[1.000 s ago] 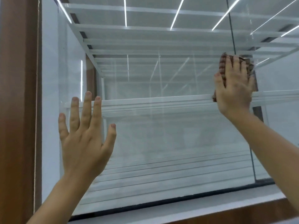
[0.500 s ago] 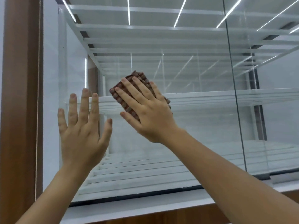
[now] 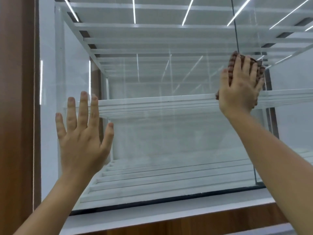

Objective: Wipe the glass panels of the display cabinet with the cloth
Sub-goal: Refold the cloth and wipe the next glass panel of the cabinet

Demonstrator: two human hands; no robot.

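The display cabinet's front glass panel (image 3: 169, 141) fills the head view, with white shelves behind it. A brown textured cloth (image 3: 232, 64) is pressed flat against the glass at the upper right, near the vertical seam between two panels. My right hand (image 3: 240, 87) lies spread over the cloth and holds it to the glass; most of the cloth is hidden under the palm. My left hand (image 3: 81, 138) rests flat on the glass at the lower left, fingers apart and holding nothing.
A brown wooden frame post (image 3: 17, 99) runs down the left edge. A white sill with a wooden base (image 3: 169, 221) runs below the glass. The vertical glass seam (image 3: 234, 22) runs up the right side. Ceiling light strips reflect in the panels.
My right hand has swept the cloth from the left-centre of the panel back to the upper right by the seam. My left hand has stayed on the glass.
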